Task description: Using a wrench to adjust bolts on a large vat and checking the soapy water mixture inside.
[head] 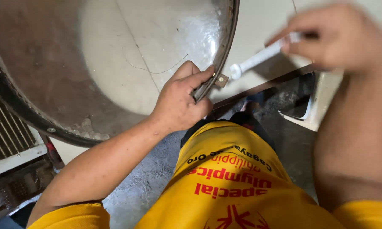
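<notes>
My left hand (pixel 180 99) grips the rim of a large round metal pan-like housing (pixel 114 63), its fingers curled over the edge near a small metal bracket (pixel 221 79). My right hand (pixel 335 36), blurred, holds a white plastic tool with a rounded tip (pixel 258 57). The tip points at the bracket and sits just right of it. My yellow shirt fills the bottom of the view.
A finned coil grille in a white frame (pixel 6 140) lies at the lower left. A white panel (pixel 316 101) with a dark opening stands at right. Grey concrete floor (pixel 152 178) shows between them, below the housing.
</notes>
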